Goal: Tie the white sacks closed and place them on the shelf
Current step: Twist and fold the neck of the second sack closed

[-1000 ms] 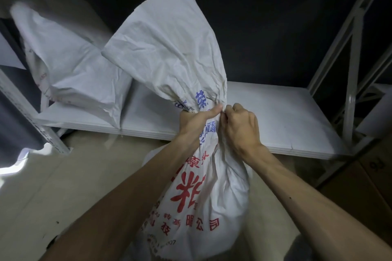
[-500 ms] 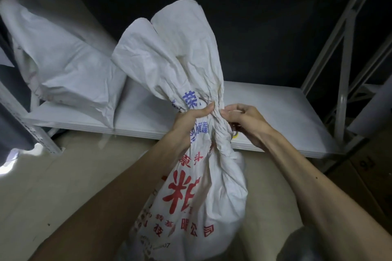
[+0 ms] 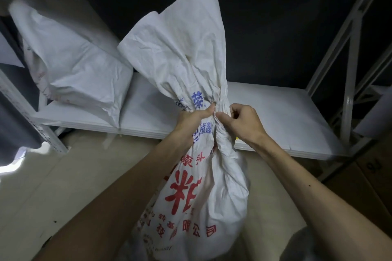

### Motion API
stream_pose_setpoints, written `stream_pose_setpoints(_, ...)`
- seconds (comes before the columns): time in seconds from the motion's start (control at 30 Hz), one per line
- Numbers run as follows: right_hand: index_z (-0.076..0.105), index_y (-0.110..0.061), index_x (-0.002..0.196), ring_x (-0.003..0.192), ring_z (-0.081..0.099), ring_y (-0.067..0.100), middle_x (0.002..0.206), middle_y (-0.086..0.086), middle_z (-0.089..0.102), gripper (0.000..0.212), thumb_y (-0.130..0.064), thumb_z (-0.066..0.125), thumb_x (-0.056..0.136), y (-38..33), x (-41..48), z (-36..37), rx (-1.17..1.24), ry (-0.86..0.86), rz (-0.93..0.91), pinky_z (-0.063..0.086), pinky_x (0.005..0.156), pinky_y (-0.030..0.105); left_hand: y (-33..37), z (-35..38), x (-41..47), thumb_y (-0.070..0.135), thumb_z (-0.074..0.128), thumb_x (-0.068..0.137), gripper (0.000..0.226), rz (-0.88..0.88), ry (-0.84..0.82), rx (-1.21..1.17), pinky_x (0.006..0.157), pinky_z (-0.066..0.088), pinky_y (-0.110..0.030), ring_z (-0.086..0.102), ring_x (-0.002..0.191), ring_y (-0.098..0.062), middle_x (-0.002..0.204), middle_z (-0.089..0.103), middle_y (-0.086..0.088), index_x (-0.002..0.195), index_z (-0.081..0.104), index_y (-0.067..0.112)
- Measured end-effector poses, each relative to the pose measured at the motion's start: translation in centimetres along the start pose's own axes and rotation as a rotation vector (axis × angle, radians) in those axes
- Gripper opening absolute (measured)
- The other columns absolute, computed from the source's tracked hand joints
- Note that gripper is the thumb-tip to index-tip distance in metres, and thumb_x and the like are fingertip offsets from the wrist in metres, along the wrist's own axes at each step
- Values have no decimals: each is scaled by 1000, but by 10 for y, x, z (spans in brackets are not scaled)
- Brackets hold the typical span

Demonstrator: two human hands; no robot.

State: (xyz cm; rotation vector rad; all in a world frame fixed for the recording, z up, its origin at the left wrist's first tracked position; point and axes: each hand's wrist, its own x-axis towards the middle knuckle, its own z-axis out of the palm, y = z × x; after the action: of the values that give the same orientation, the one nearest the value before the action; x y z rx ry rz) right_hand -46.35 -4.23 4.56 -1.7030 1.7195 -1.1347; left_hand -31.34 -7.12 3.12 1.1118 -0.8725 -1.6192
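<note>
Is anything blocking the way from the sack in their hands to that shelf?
Nothing visible does. The held sack stands just in front of the shelf, whose board is bare behind it; another sack lies only on its left end.

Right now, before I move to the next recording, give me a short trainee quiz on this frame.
1. True or false: the white woven sack with red print already lies on the pale grey metal shelf.
2. Where do the left hand and right hand grip that sack? A. its gathered neck B. its bottom C. its loose top edge
3. Fill in: the plain white sack lies at the shelf's ____ end.
Key: 1 false, it is held in front of the shelf; 2 A; 3 left.
</note>
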Motion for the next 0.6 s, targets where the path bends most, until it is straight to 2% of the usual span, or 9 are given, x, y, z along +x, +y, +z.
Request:
stream_pose_setpoints(0.07, 36, -13, 57, 51, 36, 16, 52, -1, 39, 45, -29, 68, 84, -1, -1, -1, -106, 74, -50, 31, 51, 30, 1, -3, 0, 15, 83, 77, 36, -30, -36, -6, 89, 59, -49, 75, 91, -32, 99, 77, -17, 108, 72, 0)
stream_pose_setpoints(0.17, 37, -14, 59, 57, 45, 27, 55, 2, 45, 39, -27, 63, 85, 0, -2, -4, -311, 195, -136, 35, 55, 33, 3, -6, 0, 12, 81, 77, 38, -73, -103, -1, 92, 56, -52, 74, 95, -36, 104, 75, -20, 110, 71, -1)
stream_pose_setpoints(0.3, 38, -10, 63, 56, 39, 32, 59, 10, 48, 35, -21, 60, 87, -4, -7, 7, -480, 265, -282, 28, 56, 32, 0, -3, -3, 8, 86, 67, 45, -16, -95, -9, 90, 57, -53, 74, 93, -36, 102, 75, -21, 109, 71, -2)
stream_pose_setpoints(0.4, 34, -13, 61, 49, 41, 34, 56, 15, 50, 38, -15, 63, 85, -5, -10, 16, -468, 271, -392, 29, 51, 32, -3, -1, 0, 9, 92, 58, 52, 56, -10, -44, 87, 59, -51, 75, 89, -34, 97, 77, -17, 105, 72, -1)
stream_pose_setpoints(0.5, 33, -16, 61, 46, 33, 25, 55, 13, 49, 39, -11, 63, 85, -5, -11, 19, -467, 269, -484, 27, 49, 28, -3, 2, 2, 9, 92, 62, 44, 67, 70, -93, 85, 60, -48, 76, 86, -30, 93, 78, -13, 101, 73, -1)
stream_pose_setpoints(0.6, 42, -12, 63, 54, 41, 21, 63, 7, 51, 35, -19, 54, 95, -9, -12, 11, -456, 94, -493, 33, 56, 30, -3, 0, 4, 12, 89, 68, 41, 55, 84, -143, 85, 60, -49, 75, 88, -32, 96, 78, -13, 104, 72, 0)
